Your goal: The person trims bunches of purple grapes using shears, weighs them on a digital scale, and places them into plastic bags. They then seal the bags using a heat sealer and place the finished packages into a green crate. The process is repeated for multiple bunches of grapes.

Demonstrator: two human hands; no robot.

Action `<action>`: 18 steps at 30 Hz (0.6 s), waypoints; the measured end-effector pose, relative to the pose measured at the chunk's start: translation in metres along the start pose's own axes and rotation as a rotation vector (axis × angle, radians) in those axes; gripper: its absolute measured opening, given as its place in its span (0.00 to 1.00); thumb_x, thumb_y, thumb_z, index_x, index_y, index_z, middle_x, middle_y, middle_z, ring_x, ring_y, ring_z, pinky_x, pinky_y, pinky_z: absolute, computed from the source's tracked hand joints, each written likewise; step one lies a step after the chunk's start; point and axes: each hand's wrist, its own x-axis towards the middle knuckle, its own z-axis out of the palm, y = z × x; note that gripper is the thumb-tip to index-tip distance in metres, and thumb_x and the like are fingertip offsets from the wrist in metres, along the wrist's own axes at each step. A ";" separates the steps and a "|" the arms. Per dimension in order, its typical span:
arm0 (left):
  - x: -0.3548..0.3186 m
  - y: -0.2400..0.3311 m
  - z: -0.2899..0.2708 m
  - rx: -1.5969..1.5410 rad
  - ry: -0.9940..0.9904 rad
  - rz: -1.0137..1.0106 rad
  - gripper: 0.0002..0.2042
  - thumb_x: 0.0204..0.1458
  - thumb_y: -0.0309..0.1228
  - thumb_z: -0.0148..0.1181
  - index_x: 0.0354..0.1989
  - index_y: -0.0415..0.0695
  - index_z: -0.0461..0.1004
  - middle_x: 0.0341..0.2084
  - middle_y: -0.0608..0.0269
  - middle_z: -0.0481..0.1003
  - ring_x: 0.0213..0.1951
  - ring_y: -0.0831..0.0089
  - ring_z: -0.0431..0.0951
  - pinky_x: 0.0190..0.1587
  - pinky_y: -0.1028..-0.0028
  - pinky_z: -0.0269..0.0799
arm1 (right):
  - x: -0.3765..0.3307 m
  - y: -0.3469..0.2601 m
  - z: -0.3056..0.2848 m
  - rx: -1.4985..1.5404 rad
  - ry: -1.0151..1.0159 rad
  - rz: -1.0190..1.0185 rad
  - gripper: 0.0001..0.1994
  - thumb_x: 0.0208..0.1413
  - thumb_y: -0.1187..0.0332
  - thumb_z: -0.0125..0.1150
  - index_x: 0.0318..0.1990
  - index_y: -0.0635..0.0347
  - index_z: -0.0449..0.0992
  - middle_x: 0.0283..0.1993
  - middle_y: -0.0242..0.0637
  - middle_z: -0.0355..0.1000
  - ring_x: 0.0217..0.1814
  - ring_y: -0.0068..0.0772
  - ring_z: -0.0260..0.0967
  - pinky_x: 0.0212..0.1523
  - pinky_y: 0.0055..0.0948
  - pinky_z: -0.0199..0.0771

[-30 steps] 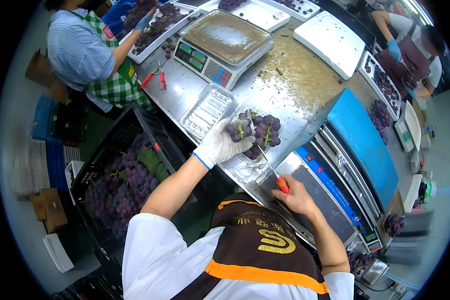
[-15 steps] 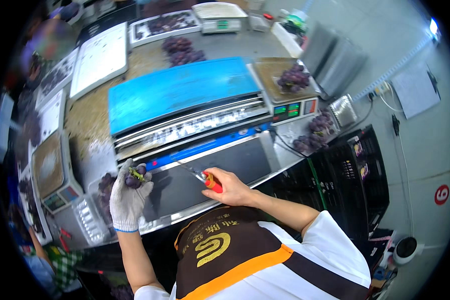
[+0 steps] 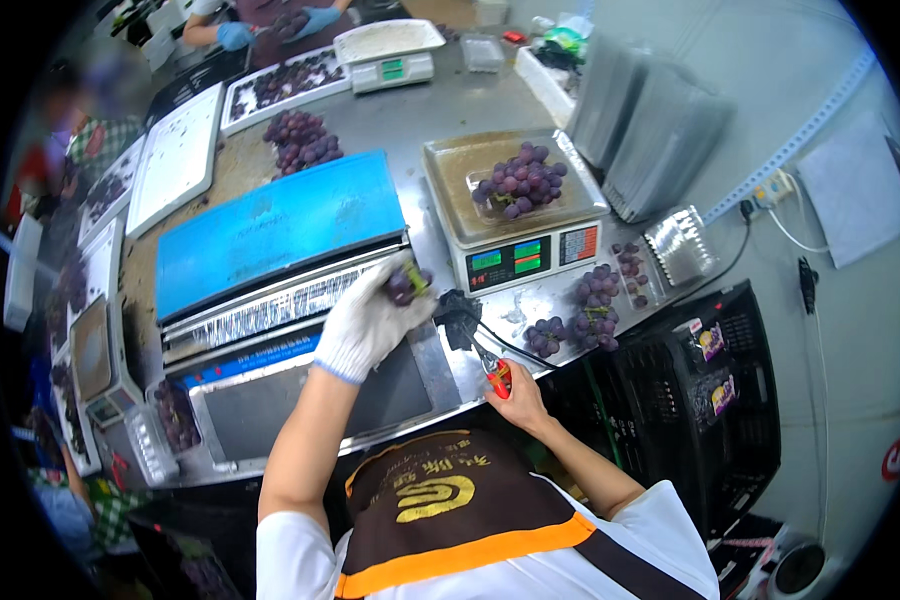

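Small cluster of dark purple round grapes with a green stem (image 3: 407,284): located in the left hand (image 3: 368,318), which wears a white knitted glove, over the right end of the grey heat sealer with a bright blue lid (image 3: 280,225). Left grip is clamped on the cluster; the stem faces outward, to the right, a hold that appears to leave it exposed while the fingers support the berries.

Right hand (image 3: 522,402), bare, has its grip closed round the red handles of the metal snips (image 3: 499,376). Blades point away from the body, which presumably keeps the edges clear of the gloved fingers; whether they are apart or together cannot be told. A black cable (image 3: 518,347) crosses the metal counter (image 3: 370,118) near them; contact cannot be confirmed.

Far of the right hand, a larger bunch of purple grapes (image 3: 523,180) sits in a clear plastic tray on the white digital scale with a lit green display (image 3: 515,262). Its place on the platform probably lets the scale bear its full weight. Loose purple grape bunches (image 3: 596,306) lie at the scale's near right, apparently within easy reach.
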 end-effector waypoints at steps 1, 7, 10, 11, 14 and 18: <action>0.013 -0.006 0.002 0.008 0.003 -0.020 0.20 0.55 0.34 0.54 0.54 0.38 0.64 0.45 0.46 0.68 0.47 0.50 0.70 0.49 0.59 0.71 | 0.001 0.005 0.003 -0.015 -0.018 0.000 0.33 0.42 0.63 0.68 0.54 0.70 0.62 0.44 0.52 0.67 0.46 0.50 0.66 0.48 0.41 0.67; 0.073 -0.017 0.015 0.144 0.101 0.006 0.15 0.59 0.35 0.48 0.50 0.38 0.65 0.45 0.47 0.68 0.45 0.51 0.73 0.48 0.55 0.73 | 0.031 0.010 0.012 -0.072 0.019 -0.111 0.31 0.45 0.61 0.66 0.54 0.69 0.62 0.46 0.52 0.64 0.50 0.54 0.60 0.49 0.45 0.62; 0.109 -0.007 0.016 0.263 0.202 0.040 0.14 0.60 0.34 0.46 0.48 0.38 0.66 0.45 0.48 0.69 0.46 0.54 0.73 0.48 0.55 0.74 | 0.042 0.005 0.007 -0.137 0.007 -0.118 0.31 0.46 0.61 0.65 0.54 0.69 0.61 0.48 0.52 0.64 0.50 0.53 0.59 0.50 0.45 0.61; 0.120 0.000 0.019 0.285 0.236 0.038 0.14 0.60 0.34 0.46 0.48 0.38 0.66 0.45 0.48 0.69 0.46 0.55 0.73 0.48 0.55 0.74 | 0.042 0.004 0.007 -0.161 0.027 -0.159 0.32 0.47 0.61 0.64 0.55 0.70 0.60 0.49 0.52 0.63 0.50 0.52 0.58 0.51 0.45 0.60; 0.155 0.015 0.031 0.355 0.269 0.053 0.11 0.58 0.32 0.51 0.45 0.40 0.69 0.40 0.56 0.72 0.40 0.62 0.74 0.42 0.59 0.76 | 0.041 0.003 0.007 -0.163 0.004 -0.214 0.33 0.47 0.62 0.63 0.57 0.71 0.59 0.52 0.55 0.61 0.54 0.54 0.56 0.55 0.45 0.58; 0.212 0.031 0.026 1.053 0.242 0.167 0.11 0.54 0.31 0.56 0.43 0.39 0.72 0.34 0.62 0.75 0.37 0.65 0.75 0.41 0.64 0.74 | 0.040 0.005 0.000 -0.186 -0.069 -0.228 0.33 0.46 0.67 0.62 0.59 0.72 0.57 0.56 0.56 0.58 0.57 0.56 0.55 0.58 0.47 0.56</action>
